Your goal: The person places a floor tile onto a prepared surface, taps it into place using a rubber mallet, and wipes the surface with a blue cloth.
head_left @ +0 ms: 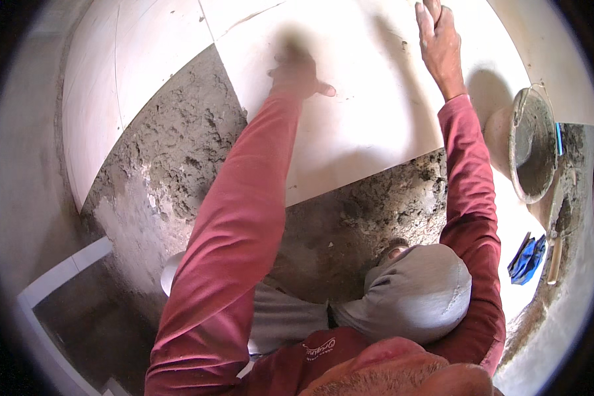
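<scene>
My left hand point(297, 78) is over a large white floor tile point(356, 125), its thumb stretched out to the right. Its other fingers are partly lost in a dark blur, and whether the palm presses on the tile cannot be made out. Farther right, near the top edge, my right hand point(440, 49) has its fingers drawn together at the tile's far side. What lies between them, if anything, is hidden. Rough grey mortar point(178, 125) borders the tile on the left, and bare, crumbly mortar point(389, 191) runs along its near edge.
More white tiles point(132, 59) lie at the far left. On the right a mortar-stained bucket point(534, 145) is tipped toward me. Near it lie a blue item point(527, 259) and a tool with a wooden handle point(555, 261). A pale raised edge point(66, 270) bends round at lower left.
</scene>
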The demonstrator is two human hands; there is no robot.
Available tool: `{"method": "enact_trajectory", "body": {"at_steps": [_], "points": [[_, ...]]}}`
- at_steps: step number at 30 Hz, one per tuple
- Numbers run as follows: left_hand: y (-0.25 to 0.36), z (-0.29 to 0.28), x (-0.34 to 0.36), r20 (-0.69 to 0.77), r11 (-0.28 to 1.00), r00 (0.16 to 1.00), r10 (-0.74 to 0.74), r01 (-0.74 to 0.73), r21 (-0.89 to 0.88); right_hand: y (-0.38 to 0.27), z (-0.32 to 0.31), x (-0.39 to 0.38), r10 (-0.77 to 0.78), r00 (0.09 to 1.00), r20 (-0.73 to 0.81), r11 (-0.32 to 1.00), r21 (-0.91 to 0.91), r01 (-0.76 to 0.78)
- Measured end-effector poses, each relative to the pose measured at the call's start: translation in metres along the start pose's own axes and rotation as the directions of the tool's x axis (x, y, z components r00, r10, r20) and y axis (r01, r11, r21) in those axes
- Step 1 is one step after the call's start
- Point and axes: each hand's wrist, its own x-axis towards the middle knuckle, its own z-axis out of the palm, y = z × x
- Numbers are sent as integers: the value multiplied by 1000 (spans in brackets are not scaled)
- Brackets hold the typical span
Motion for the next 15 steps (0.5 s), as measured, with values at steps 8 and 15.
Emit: {"method": "enact_trajectory", "body": {"at_steps": [8, 15], "points": [[3, -6, -8, -54, 1000, 999, 5, -5, -4, -28, 8, 11, 400, 804, 440, 907, -62, -418], [2, -10, -9, 11, 998, 998, 67, -67, 0, -36, 41, -25, 95, 981, 171, 988, 101, -113]]}}
